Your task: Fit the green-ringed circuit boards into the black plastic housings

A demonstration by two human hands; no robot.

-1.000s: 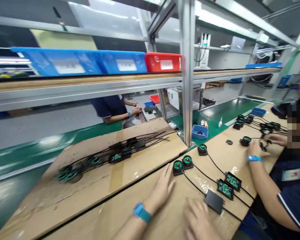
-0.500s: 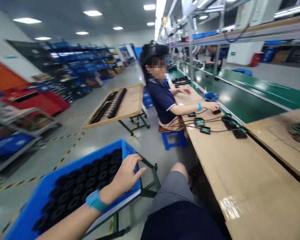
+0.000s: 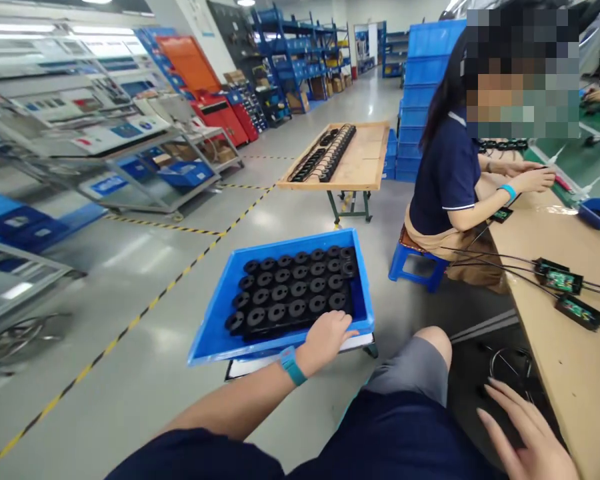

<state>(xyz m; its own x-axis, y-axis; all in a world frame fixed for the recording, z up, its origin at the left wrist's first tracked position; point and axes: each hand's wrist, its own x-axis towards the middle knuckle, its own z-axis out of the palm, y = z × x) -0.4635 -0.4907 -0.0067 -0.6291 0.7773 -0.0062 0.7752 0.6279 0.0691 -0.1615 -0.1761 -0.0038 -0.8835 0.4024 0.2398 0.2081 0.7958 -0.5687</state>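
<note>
My left hand (image 3: 326, 341), with a teal band on its wrist, is closed over the near rim of a blue plastic crate (image 3: 211, 328), close to its right corner. The fingers reach inside and the thumb lies along the rim. Rows of black ring-shaped parts (image 3: 299, 289) fill much of the crate, which rests on a low stand. At the lower right, my right hand (image 3: 527, 433) holds nothing; its fingers are spread beside the edge of the tan worktable (image 3: 580, 373).
A co-worker (image 3: 447, 167) sits on a blue stool (image 3: 420, 267) at the worktable. Black boxes with green circuit boards (image 3: 563, 280) and cables lie there. Beyond the crate stands a wooden-topped cart (image 3: 367, 157) with black parts. Blue bins (image 3: 415, 87) are stacked behind the co-worker.
My view has swung left. My left hand, open above the crate before, is now on its near rim. The crate sits turned differently in view, and my right hand has appeared.
</note>
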